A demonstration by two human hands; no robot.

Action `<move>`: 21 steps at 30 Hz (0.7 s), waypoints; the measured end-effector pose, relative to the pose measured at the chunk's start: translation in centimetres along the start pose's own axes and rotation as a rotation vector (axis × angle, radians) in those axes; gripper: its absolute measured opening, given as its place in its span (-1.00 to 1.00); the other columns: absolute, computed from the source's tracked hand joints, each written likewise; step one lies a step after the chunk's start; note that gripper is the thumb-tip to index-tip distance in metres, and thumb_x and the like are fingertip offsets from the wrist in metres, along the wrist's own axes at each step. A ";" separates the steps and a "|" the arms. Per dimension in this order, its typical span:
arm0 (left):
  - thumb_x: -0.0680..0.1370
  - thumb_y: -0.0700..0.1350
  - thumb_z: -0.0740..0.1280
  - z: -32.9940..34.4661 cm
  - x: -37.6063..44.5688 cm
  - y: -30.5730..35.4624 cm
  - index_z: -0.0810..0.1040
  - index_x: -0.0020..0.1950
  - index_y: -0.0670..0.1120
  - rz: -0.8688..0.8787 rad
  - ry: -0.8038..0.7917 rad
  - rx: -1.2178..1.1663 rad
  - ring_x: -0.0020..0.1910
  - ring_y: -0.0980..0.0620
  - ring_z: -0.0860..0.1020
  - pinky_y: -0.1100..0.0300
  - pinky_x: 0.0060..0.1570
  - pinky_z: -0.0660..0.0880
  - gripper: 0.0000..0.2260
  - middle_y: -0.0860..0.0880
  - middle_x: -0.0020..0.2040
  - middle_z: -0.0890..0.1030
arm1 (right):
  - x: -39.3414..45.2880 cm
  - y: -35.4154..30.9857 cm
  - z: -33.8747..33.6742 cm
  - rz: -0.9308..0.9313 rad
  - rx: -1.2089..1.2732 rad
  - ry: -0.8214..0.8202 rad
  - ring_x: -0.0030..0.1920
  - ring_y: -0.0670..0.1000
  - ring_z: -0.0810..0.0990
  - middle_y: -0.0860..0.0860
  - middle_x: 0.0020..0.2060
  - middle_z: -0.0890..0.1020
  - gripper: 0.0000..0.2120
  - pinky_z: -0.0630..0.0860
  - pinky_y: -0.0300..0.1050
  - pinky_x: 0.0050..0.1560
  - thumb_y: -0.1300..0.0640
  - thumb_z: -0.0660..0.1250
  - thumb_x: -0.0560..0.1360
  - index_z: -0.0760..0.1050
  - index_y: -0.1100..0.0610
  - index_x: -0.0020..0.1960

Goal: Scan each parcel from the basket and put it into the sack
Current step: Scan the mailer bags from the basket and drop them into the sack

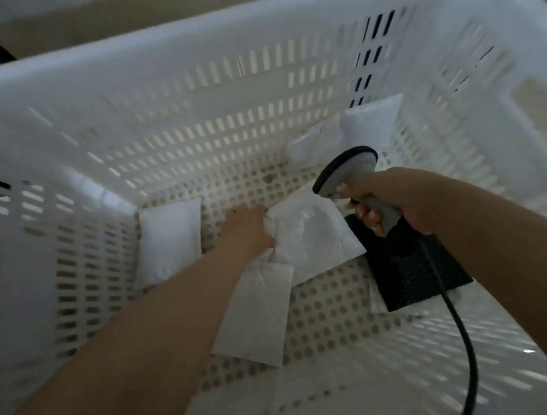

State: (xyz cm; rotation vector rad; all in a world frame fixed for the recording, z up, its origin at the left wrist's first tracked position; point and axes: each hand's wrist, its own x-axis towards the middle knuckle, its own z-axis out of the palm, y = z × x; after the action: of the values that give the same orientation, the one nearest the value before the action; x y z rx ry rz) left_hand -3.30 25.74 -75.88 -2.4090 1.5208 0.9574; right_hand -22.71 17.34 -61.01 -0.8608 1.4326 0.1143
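Inside the white basket, the left hand has its grip grasping a white parcel at mid-floor; the right hand has its grip clenched around the scanner. Next, likely lift and scan.

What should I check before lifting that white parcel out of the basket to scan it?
1. Left hand grips the white parcel: ok.
2. Right hand holds the scanner: ok.
3. Parcel label facing the scanner: cannot tell, no label shows.
4. Parcel free of the black parcel: not ok, its corner overlaps it.
5. Scanner cable clear of the lift path: ok, it hangs to the right.
6. Sack within reach: cannot tell, not in view.
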 end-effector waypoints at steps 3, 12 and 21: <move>0.56 -0.05 0.32 -2.5 -3.2 0.7 0.52 0.26 0.09 -0.019 0.211 -0.048 0.39 -0.21 0.27 -0.22 0.37 0.27 -0.73 -0.11 0.36 0.36 | -2.6 -0.4 -0.6 -0.027 0.037 0.021 -0.68 -0.10 0.26 0.03 -0.44 0.31 -0.74 0.23 -0.40 -0.64 0.05 0.32 0.59 0.39 0.18 -0.17; 0.43 -0.54 0.25 -16.5 -20.7 2.7 0.61 0.03 -0.04 0.324 0.635 -0.650 0.13 0.24 0.46 0.43 0.10 0.34 -0.56 0.01 0.16 0.47 | -21.1 -3.7 -1.0 -0.335 0.170 0.030 -0.62 -0.10 0.31 0.02 -0.43 0.39 -0.82 0.27 -0.32 -0.61 0.10 0.39 0.54 0.47 0.18 -0.10; 0.32 -0.50 0.49 -31.1 -41.3 7.7 0.57 -0.39 0.06 0.792 0.849 -0.893 0.17 0.19 0.45 0.38 0.17 0.40 -0.56 0.11 0.15 0.40 | -41.9 -2.3 2.3 -0.704 0.388 0.074 -0.55 -0.05 0.36 0.06 -0.50 0.46 -0.80 0.39 -0.24 -0.55 0.20 0.54 0.39 0.53 0.25 -0.19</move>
State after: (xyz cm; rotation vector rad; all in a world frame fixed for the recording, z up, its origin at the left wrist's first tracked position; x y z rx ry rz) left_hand -8.10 40.23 -25.94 -3.0530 3.0428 0.8511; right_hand -27.40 34.54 -22.94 -0.9965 1.0929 -0.7103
